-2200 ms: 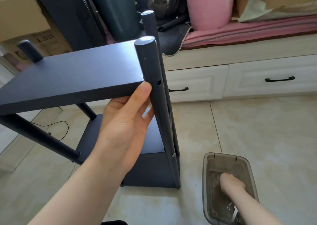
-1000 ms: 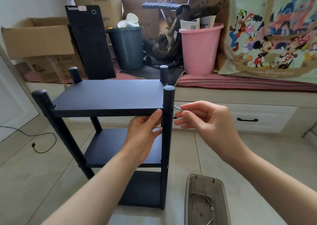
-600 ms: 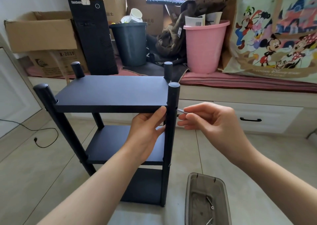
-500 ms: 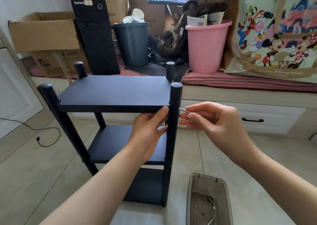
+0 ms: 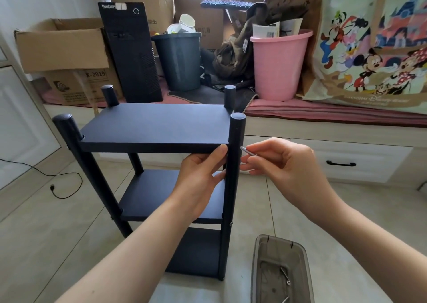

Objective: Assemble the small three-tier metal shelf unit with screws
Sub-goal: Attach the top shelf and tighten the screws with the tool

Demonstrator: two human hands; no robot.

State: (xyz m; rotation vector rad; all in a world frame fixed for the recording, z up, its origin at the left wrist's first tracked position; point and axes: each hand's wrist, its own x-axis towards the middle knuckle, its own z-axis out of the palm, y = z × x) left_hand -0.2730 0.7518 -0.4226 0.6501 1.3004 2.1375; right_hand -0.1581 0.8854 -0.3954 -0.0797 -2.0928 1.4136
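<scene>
Standing on the tiled floor (image 5: 57, 221), head view: one dark three-tier shelf unit (image 5: 152, 127), upright, four round posts, three flat boards.

- Top board: level, seated between the four post tops; post caps rise above it at each corner.
- Middle board (image 5: 159, 191): partly hidden by the left forearm.
- Bottom board (image 5: 196, 251): near the floor, mostly in shadow.
- Near right post (image 5: 233, 164): vertical, a small fastener head visible on its side at middle-board height.

Left hand (image 5: 198, 180): fingers wrapped under the front right corner of the top board, thumb pressed against the board's front edge beside the near right post; it grips the board.

Right hand (image 5: 282, 164): thumb and forefinger pinched on a slim silver screw (image 5: 247, 151); the screw points leftward, its tip at the right face of the near right post, at the height of the top board. Whether the tip has entered a hole cannot be told.

Grey translucent plastic box (image 5: 258, 268): on the floor just right of the unit's foot, open, holding a few loose metal screws (image 5: 285, 276).

Background, on a low bench with white drawers (image 5: 346, 161):
- pink bucket (image 5: 277, 64) with papers
- dark grey bin (image 5: 180, 59) with paper cups
- black computer tower (image 5: 131, 55)
- open cardboard box (image 5: 60, 46)
- cartoon-print bag (image 5: 374, 48)

Black cable (image 5: 62, 180): lying on the floor at left.
</scene>
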